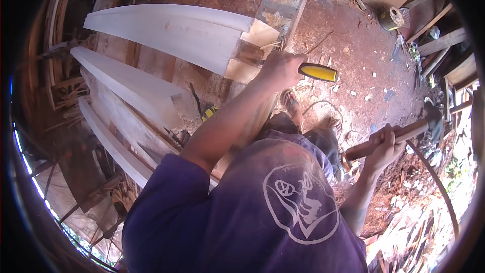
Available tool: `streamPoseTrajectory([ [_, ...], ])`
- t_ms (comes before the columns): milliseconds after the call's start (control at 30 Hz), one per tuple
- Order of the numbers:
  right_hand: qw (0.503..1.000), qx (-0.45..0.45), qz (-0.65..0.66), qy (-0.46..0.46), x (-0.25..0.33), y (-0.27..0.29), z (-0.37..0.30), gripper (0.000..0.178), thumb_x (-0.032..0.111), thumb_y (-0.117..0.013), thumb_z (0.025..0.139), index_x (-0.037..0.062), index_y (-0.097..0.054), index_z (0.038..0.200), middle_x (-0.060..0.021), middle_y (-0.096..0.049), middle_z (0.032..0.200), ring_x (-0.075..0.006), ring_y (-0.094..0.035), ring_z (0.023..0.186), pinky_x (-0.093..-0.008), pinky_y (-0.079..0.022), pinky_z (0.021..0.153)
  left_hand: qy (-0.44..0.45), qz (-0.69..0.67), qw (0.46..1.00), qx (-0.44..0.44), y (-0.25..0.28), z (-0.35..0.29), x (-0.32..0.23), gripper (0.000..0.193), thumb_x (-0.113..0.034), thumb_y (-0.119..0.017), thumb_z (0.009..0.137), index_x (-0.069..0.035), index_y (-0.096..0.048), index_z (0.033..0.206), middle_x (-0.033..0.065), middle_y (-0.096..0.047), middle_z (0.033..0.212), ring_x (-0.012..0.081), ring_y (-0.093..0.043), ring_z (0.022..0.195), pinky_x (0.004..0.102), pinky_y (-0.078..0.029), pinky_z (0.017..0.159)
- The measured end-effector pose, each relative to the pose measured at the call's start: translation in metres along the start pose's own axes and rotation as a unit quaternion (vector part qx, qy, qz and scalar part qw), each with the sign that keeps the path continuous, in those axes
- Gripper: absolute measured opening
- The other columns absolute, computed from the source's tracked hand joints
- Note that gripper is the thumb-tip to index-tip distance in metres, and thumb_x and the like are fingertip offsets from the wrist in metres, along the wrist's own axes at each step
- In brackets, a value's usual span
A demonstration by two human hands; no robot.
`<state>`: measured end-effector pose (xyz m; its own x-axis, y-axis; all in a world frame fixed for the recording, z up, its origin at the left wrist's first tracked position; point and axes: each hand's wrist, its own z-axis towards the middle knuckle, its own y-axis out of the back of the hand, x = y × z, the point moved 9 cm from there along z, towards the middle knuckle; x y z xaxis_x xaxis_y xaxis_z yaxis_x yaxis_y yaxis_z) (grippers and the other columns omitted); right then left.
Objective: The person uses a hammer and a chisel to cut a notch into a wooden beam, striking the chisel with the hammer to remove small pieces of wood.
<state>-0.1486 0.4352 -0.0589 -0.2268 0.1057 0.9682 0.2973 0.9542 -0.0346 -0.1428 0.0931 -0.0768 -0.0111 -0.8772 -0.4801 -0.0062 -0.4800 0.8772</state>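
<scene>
My left hand is closed around a chisel with a yellow and black handle that sticks out to the right of the fist. Its blade side points left, toward the cut end of a long white-faced board, where bare wood and a darker recess show. Fingers and wrist hide part of the blade, so I cannot tell whether it touches the wood. Out to the right, my right hand grips the wooden handle of a hammer. The hammer's dark head is at the far right, apart from the chisel.
More white boards lie on the left, with a yellow and black tape measure near their ends. Wood chips dot the brown floor. A tin can lies at the far right. Offcuts pile up at lower right.
</scene>
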Motion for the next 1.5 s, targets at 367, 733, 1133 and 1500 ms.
streamPoseTrajectory([
  [367, 0.984, 0.104, -0.14, -0.042, -0.018, -0.023, -0.012, 0.019, 0.004, -0.054, 0.085, 0.013, -0.046, 0.07, 0.0035, -0.043, 0.05, -0.0035, -0.038, 0.038, -0.022, -0.033, 0.034, 0.073, 0.012, 0.995, 0.066, 0.0, -0.003, 0.007, 0.013, -0.012, -0.065, 0.08, -0.011, -0.068, 0.093, 0.0148, -0.067, 0.08, 0.0382, -0.066, 0.083, 0.0504, -0.051, 0.076],
  [733, 0.96, 0.193, -0.164, -0.12, -0.083, -0.031, -0.035, 0.021, 0.006, -0.058, 0.088, 0.0131, -0.048, 0.071, 0.003, -0.043, 0.052, -0.0041, -0.04, 0.04, -0.0225, -0.033, 0.034, 0.043, 0.044, 0.995, 0.076, -0.015, -0.009, 0.016, 0.015, -0.012, -0.067, 0.077, -0.01, -0.068, 0.092, 0.0146, -0.068, 0.082, 0.0362, -0.066, 0.084, 0.0486, -0.052, 0.076],
  [1133, 0.943, 0.254, -0.166, -0.133, -0.084, -0.064, -0.046, 0.015, 0.007, -0.06, 0.084, 0.0131, -0.05, 0.076, 0.0017, -0.05, 0.059, -0.0047, -0.041, 0.042, -0.0228, -0.033, 0.033, 0.002, 0.022, 1.0, 0.021, 0.01, -0.011, 0.017, 0.017, -0.01, -0.068, 0.074, -0.008, -0.066, 0.091, 0.0131, -0.069, 0.077, 0.0339, -0.07, 0.078, 0.0477, -0.053, 0.073],
  [1500, 0.981, 0.097, -0.088, -0.141, -0.023, -0.021, -0.006, 0.017, 0.004, -0.059, 0.088, 0.0095, -0.048, 0.075, 0.0027, -0.042, 0.054, -0.0061, -0.038, 0.041, -0.0236, -0.032, 0.038, 0.151, -0.372, 0.868, -0.293, 0.103, -0.044, 0.067, 0.026, -0.016, -0.073, 0.091, -0.006, -0.059, 0.071, -0.0014, -0.057, 0.059, 0.0108, -0.054, 0.053, 0.0286, -0.039, 0.05],
])
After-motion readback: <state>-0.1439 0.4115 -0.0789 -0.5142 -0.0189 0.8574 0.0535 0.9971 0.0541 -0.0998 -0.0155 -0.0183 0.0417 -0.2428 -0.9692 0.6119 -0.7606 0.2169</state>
